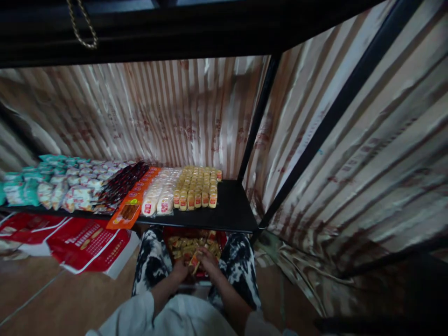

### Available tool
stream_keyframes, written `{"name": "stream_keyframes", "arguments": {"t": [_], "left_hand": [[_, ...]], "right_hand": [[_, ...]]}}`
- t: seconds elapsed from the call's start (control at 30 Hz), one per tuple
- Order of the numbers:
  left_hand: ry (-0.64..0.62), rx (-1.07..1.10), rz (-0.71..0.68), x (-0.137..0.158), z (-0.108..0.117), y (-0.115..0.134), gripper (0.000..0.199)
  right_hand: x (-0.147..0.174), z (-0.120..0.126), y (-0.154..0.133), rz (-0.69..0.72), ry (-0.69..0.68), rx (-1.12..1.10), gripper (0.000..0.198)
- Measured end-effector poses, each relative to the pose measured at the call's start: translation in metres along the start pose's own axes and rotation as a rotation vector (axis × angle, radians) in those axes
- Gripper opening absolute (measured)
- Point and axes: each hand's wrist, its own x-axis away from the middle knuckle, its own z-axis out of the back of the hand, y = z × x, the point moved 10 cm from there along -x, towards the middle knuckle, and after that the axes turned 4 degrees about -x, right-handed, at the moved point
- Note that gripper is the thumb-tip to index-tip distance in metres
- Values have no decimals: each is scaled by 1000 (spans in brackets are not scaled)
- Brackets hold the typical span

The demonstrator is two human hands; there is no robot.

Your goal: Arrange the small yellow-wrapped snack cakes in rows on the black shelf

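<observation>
My left hand (181,269) and my right hand (207,260) are close together between my knees, closed on a small yellow snack packet (194,263) with a red label. The exact finger grip is partly hidden. Just beneath them, a red box (200,283) holds many loose yellow packets (180,243) of a similar look. In front, on the black shelf (231,205), rows of yellow packets (196,186) stand neatly side by side, red labels facing me.
Left of the rows lie clear packs of white snacks (157,198), an orange packet (131,205), dark packets (121,186) and teal-and-white packets (30,186). Red-and-white bags (89,245) sit on the floor. Black posts (261,112) frame the shelf before a striped sheet (168,112).
</observation>
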Motion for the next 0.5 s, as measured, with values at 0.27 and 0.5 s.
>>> {"name": "stream_keyframes", "arguments": {"t": [0.27,0.5], "left_hand": [[-68,150,-113,4,-2,85,31],[-89,320,-218,-6,-15,155,34]], "right_hand": [[10,19,-100,199,-116,-285,48],[-1,53,-157,215,-27,-444,43]]}}
